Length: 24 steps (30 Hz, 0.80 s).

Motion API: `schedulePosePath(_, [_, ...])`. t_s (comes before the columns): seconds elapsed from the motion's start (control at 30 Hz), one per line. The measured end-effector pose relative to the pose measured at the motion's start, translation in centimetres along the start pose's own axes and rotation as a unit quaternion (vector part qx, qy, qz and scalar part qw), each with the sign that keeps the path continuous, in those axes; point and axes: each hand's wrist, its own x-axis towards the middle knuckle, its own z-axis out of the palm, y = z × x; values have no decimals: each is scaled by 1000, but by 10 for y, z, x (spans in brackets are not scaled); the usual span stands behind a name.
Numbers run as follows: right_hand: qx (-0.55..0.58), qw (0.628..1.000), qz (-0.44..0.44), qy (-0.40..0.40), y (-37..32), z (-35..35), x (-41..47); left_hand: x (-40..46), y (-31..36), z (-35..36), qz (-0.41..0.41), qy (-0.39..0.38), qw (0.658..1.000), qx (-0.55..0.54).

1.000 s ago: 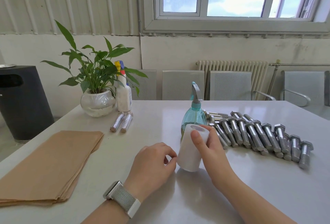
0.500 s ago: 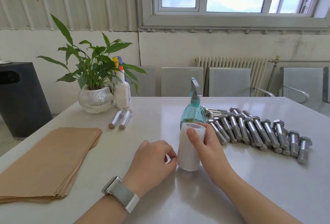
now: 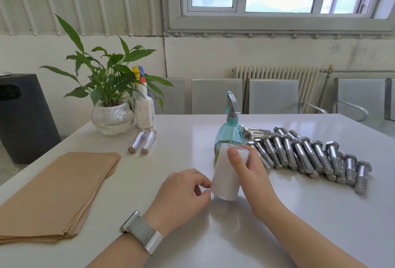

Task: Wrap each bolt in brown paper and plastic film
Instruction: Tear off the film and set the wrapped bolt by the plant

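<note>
A white roll of plastic film (image 3: 226,177) stands slightly tilted on the table centre. My right hand (image 3: 249,173) grips it from the right, thumb across its front near the top. My left hand (image 3: 181,191) has curled fingers, with fingertips at the roll's lower left edge; whether they pinch the film end I cannot tell. A stack of brown paper sheets (image 3: 55,193) lies at the left. Several bare steel bolts (image 3: 310,156) lie in a row at the right. Two wrapped bolts (image 3: 142,144) lie near the plant.
A teal spray bottle (image 3: 229,133) stands just behind the roll. A potted plant in a glass bowl (image 3: 113,118) and a white spray bottle (image 3: 145,109) stand at the back left. Grey chairs (image 3: 273,97) line the far table edge. A black bin (image 3: 23,118) stands left.
The roll has tipped slightly, its top leaning away to the right, and my right thumb has slid across its front. My left fingertips stay at its lower left edge.
</note>
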Motion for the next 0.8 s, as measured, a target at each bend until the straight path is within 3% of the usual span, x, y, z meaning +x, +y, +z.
schedulePosePath(0.17, [-60, 998, -29, -12, 1, 0, -1, -1, 4, -3, 1, 12, 1000, 12])
schedulePosePath(0.43, [-86, 995, -36, -24, 1, 1, -3, 0, 4, -4, -4, -14, 999, 44])
schedulePosePath(0.8, [-99, 994, -39, -27, 0, 2, -4, -1, 4, -3, 1, 15, 997, 71])
